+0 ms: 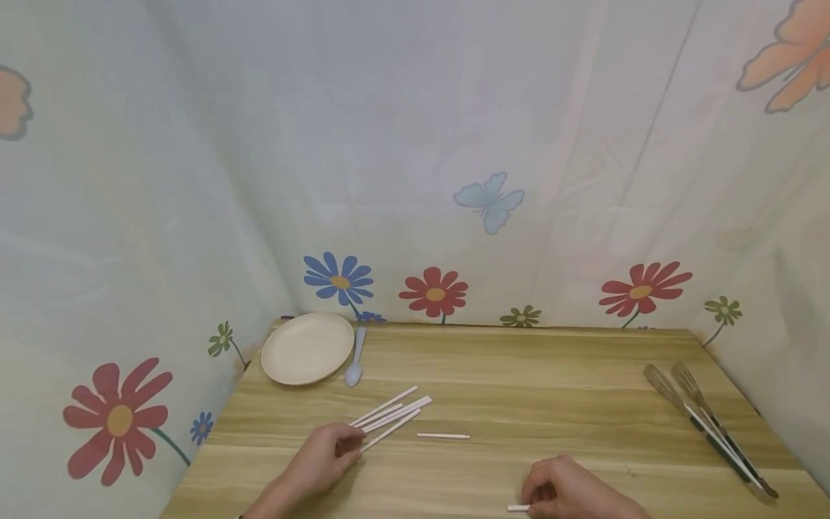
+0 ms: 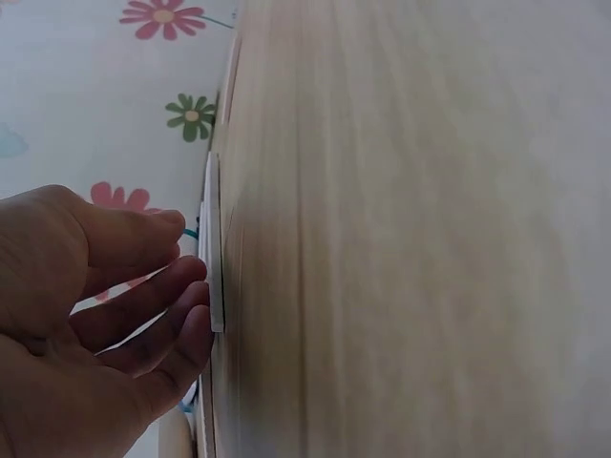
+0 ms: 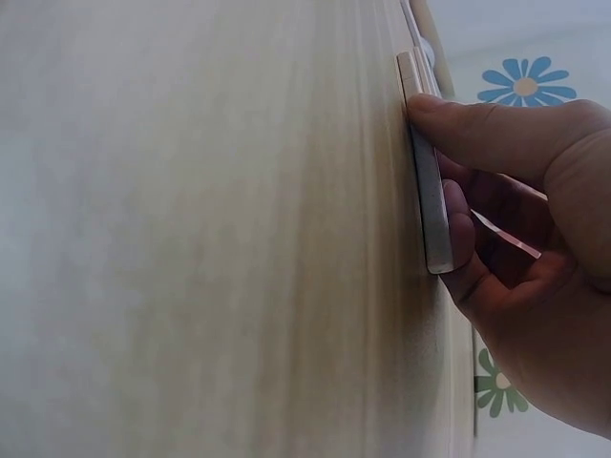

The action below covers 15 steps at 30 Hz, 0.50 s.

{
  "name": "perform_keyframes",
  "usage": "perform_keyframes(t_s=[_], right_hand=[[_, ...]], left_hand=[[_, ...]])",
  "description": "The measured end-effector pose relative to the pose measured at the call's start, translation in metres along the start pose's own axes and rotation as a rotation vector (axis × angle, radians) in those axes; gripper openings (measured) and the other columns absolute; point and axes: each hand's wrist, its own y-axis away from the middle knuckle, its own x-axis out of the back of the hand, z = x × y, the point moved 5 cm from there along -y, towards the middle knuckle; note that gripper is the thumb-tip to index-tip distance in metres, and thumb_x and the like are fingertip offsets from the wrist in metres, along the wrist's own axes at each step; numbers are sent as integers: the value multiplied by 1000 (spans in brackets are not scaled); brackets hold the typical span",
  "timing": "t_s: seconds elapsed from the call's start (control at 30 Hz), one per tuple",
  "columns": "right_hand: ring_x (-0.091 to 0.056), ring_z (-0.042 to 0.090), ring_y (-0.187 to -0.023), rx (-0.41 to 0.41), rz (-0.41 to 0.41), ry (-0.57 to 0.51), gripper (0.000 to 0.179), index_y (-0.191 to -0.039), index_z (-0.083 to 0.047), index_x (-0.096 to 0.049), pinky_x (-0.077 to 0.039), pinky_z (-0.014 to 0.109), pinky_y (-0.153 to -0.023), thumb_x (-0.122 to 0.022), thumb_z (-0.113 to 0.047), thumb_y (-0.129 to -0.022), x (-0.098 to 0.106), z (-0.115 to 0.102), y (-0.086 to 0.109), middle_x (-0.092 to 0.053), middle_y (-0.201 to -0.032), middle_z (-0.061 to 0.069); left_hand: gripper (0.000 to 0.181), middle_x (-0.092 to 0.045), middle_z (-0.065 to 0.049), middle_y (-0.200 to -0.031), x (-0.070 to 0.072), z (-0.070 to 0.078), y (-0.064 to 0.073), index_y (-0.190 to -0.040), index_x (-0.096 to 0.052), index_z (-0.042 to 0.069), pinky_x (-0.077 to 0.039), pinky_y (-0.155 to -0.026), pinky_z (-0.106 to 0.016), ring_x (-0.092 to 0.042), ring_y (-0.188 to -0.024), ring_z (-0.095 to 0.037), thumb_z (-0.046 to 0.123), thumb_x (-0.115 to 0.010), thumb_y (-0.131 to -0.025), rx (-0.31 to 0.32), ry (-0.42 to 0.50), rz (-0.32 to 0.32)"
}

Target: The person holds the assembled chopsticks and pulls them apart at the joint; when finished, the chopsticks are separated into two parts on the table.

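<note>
Several slim white sticks (image 1: 396,418) lie fanned together on the wooden table, left of the middle. Beside their near ends is my left hand (image 1: 326,455). In the left wrist view, the thumb and fingers of the left hand (image 2: 115,315) are apart, with the fingertips right at a white stick (image 2: 215,248). At the front edge of the head view, my right hand (image 1: 565,486) pinches another white stick (image 1: 517,508), mostly hidden by the hand there. The right wrist view shows that white stick (image 3: 434,205) between thumb and fingers, close along the tabletop.
A single white stick (image 1: 443,435) lies right of the fanned ones. At the back left are a cream plate (image 1: 308,349) and a grey-blue spoon (image 1: 354,364). Two dark-handled utensils (image 1: 720,432) lie on the right. A flowered curtain (image 1: 415,144) surrounds the table (image 1: 551,389).
</note>
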Motion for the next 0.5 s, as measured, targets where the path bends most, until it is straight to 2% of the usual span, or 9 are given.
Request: perform_keyframes(t_s=[0.13,0.37,0.5], right_hand=[[-57,-6,-70,-25,-9,-17,4,-89,-14,-74,-51,21,-56,-74,-17,-85,-1,0,0,-68,-83,-8],[-58,-6,-70,26,2,11,5,-91,-15,-74,-51,20,-56,-72,-13,-87,0,-5,1,-68,-84,-8],[-58,-6,-70,16,0,3,5,-91,-15,-74,-52,21,-56,-71,-13,-88,1,-4,0,-68,-84,-9]], left_hand=[[26,-70,-6,-94,-2,-2,0,-106,-70,0,-54,-68,-22,-64,-79,-7,2,-74,-80,4,6,-11],[27,-69,0,-91,-3,-4,-2,-105,-71,3,-52,-65,-20,-60,-76,-2,6,-76,-79,11,-25,-49],[26,-69,0,-90,-3,-4,-4,-103,-71,3,-51,-64,-20,-59,-74,-2,6,-78,-78,3,-33,-49]])
